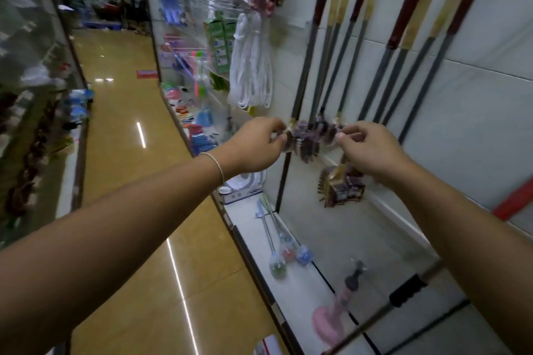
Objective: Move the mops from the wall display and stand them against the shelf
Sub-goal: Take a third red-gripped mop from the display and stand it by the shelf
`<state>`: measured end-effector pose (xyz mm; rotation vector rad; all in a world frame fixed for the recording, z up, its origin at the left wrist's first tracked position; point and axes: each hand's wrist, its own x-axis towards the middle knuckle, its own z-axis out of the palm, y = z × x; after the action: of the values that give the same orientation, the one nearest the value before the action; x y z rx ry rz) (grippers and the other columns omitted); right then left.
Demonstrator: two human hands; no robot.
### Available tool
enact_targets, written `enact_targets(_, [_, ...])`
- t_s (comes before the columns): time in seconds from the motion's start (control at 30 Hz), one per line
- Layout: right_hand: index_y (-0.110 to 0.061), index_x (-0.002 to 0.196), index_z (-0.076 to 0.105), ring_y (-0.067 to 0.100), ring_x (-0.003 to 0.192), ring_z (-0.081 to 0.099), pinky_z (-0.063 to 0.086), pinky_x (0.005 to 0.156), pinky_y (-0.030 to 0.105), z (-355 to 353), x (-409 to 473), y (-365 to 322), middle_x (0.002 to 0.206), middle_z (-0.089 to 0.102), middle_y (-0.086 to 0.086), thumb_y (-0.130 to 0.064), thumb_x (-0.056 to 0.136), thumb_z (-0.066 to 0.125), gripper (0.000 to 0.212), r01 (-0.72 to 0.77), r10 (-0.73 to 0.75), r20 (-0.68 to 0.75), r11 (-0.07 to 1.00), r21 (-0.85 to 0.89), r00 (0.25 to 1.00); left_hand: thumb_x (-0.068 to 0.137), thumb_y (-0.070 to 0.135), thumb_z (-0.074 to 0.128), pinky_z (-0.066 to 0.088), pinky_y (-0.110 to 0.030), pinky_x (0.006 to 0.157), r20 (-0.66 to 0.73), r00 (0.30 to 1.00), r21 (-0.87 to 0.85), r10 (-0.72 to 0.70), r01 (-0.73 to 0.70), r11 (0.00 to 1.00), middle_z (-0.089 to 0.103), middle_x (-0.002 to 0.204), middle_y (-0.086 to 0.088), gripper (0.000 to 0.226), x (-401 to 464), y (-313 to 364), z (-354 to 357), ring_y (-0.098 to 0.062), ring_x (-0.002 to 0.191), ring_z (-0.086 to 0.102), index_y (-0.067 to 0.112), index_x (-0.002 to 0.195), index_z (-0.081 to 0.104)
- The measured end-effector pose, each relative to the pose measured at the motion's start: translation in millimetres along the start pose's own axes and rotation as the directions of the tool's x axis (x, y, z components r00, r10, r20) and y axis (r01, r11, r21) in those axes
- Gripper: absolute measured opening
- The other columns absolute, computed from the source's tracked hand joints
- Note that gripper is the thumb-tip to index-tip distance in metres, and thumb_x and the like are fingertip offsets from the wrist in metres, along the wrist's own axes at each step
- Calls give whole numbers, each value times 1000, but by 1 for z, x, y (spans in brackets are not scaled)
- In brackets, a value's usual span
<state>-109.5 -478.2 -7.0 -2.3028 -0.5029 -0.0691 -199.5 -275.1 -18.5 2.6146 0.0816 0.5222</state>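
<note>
Several long-handled mops [350, 46] with grey shafts and red or yellow grips lean against the white tiled wall [490, 101] on the right. Their dark bristly heads [310, 135] bunch together at waist height. My left hand [256, 144] pinches the left end of that bunch. My right hand [372, 150] pinches its right end. Another dark head with a gold label [340, 184] hangs just below my right hand.
A low white shelf base [291, 291] runs along the wall, holding small brushes [285, 251], a pink plunger [331, 317] and a dark-gripped pole [403, 291]. White rope bundles [251, 66] and packaged goods hang to the left. A tan-floored aisle [124, 181] lies between shelving.
</note>
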Motion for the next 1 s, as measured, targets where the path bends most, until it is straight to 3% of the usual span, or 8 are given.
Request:
enact_targets(0.1, [-18,122,62,20,93,64,57,74,38,-9,16,19,112,65,1,-39,96,57,34,-77,75,-70,997,-31,995,96,23,49,42,-27,81,57,994,-45,94,-91,995,65,115,-13,29,42,3,28,-28,104,60,8,119,60])
enact_targets(0.2, [-15,121,64,21,97,63,56,85,41,-16,32,40,110,66,3,-36,95,58,33,-154,146,-151,987,-44,978,95,21,51,48,-31,88,95,978,-134,186,-172,976,67,112,-12,30,82,6,52,-27,103,61,8,120,60])
enact_targets(0.33, [-18,112,66,16,87,64,53,70,30,-31,49,64,103,67,1,-33,95,58,24,-262,235,-279,963,-63,931,95,21,50,51,-31,84,133,936,-273,327,-282,920,66,104,-3,29,136,18,73,-14,85,60,12,122,59])
enact_targets(0.5, [-21,109,69,16,97,64,48,87,28,-53,45,88,99,69,-3,-36,92,61,24,-439,375,-437,897,-53,818,95,19,51,44,-13,75,113,849,-473,516,-411,780,69,104,-1,28,181,56,96,-12,90,62,15,121,61])
enact_targets(0.57, [-20,109,69,16,97,65,50,90,30,-59,34,96,99,70,-3,-35,92,61,24,-502,426,-491,864,-28,760,94,16,53,45,-15,78,87,812,-552,577,-443,707,70,101,-2,26,185,73,112,-13,89,64,12,118,64])
enact_targets(0.67, [-17,109,69,19,96,66,51,90,30,-61,10,108,99,71,1,-32,92,61,24,-581,483,-558,814,2,675,93,14,54,48,-23,84,116,761,-629,638,-441,640,71,100,-6,26,181,92,144,-17,87,65,8,116,64])
enact_targets(0.83, [-11,116,67,23,98,65,50,88,31,-56,-32,134,100,69,6,-25,96,57,26,-693,580,-565,721,21,586,90,9,55,47,-24,88,230,734,-667,639,-359,653,71,102,-13,26,159,105,210,-25,95,65,3,113,65])
enact_targets(1.0, [-14,126,61,8,77,55,40,60,16,-50,-60,170,99,60,0,-31,100,53,32,-757,665,-515,652,47,541,88,9,54,44,-22,87,309,709,-648,635,-331,685,71,105,-15,28,140,110,267,-28,98,65,4,114,65])
